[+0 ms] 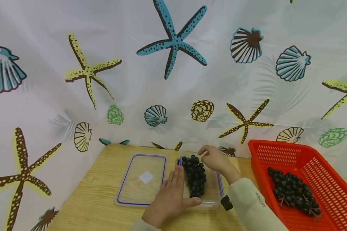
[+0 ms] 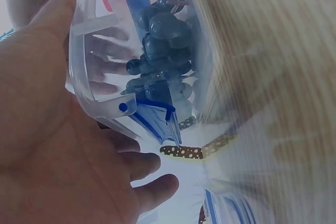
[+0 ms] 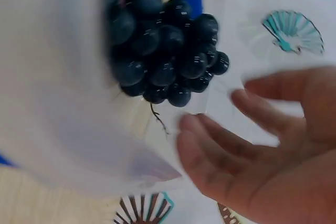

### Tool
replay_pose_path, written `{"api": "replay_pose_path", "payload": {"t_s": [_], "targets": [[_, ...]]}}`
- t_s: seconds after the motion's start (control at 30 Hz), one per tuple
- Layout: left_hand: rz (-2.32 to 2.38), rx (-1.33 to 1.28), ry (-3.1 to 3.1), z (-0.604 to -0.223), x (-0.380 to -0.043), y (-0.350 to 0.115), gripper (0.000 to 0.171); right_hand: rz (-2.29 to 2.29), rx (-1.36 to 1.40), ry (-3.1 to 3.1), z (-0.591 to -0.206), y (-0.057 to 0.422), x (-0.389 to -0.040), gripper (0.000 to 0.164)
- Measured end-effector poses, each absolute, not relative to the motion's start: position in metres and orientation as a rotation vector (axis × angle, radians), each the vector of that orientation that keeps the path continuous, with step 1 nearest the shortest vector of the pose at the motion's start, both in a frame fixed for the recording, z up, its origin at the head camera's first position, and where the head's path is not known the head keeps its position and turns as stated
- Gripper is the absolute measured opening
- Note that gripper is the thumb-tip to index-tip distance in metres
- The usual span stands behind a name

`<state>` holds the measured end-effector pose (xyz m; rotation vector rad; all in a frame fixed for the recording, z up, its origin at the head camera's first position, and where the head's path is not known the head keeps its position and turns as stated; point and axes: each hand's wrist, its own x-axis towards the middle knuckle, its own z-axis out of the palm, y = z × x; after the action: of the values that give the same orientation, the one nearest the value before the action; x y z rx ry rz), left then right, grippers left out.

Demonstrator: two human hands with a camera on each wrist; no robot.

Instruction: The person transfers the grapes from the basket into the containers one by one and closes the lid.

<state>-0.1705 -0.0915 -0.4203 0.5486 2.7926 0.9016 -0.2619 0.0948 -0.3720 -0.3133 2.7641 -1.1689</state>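
A clear plastic container (image 1: 213, 190) with blue clips stands on the wooden table (image 1: 95, 199), and a bunch of dark grapes (image 1: 195, 175) lies inside it. My left hand (image 1: 173, 191) lies flat against the container's left wall, fingers straight and thumb along the front edge. In the left wrist view the left hand (image 2: 63, 156) presses on the container wall (image 2: 92, 98), with the grapes (image 2: 163, 40) behind it. My right hand (image 1: 213, 158) hovers at the container's far right corner. In the right wrist view the right hand's fingers (image 3: 247, 135) are spread, relaxed and apart from the grapes (image 3: 163, 51).
The container's clear lid (image 1: 141, 179), edged in blue, lies flat just left of it. A red mesh basket (image 1: 321, 166) at the right holds more dark grapes (image 1: 295, 192). A curtain printed with starfish and shells (image 1: 173, 64) hangs right behind the table.
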Motion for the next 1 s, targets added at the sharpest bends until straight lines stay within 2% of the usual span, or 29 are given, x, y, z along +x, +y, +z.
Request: {"api": "replay_pose_path", "payload": {"t_s": [0.07, 0.2, 0.27, 0.53, 0.77, 0.9, 1.0], "targets": [[0.906, 0.558, 2.789, -0.420, -0.170, -0.092, 0.119, -0.941, -0.415, 2.716, -0.373, 0.092, -0.260, 0.042], [0.925, 0.570, 2.785, -0.421, -0.171, -0.092, 0.119, -0.736, -0.484, 2.582, -0.379, 0.083, -0.257, 0.083], [0.928, 0.571, 2.793, -0.421, -0.171, -0.092, 0.119, -0.745, -0.453, 2.572, -0.383, 0.080, -0.259, 0.091], [0.860, 0.612, 2.845, -0.423, -0.173, -0.093, 0.116, -1.300, -0.175, 2.595, -0.389, 0.087, -0.270, 0.051], [0.933, 0.583, 2.803, -0.423, -0.180, -0.098, 0.102, -1.395, -0.311, 2.317, -0.385, 0.098, -0.270, 0.058], [0.969, 0.584, 2.797, -0.424, -0.181, -0.102, 0.079, -1.352, -0.369, 2.341, -0.383, 0.101, -0.271, 0.057], [0.972, 0.584, 2.791, -0.424, -0.182, -0.103, 0.062, -1.121, -0.482, 2.554, -0.378, 0.101, -0.268, 0.054]]}}
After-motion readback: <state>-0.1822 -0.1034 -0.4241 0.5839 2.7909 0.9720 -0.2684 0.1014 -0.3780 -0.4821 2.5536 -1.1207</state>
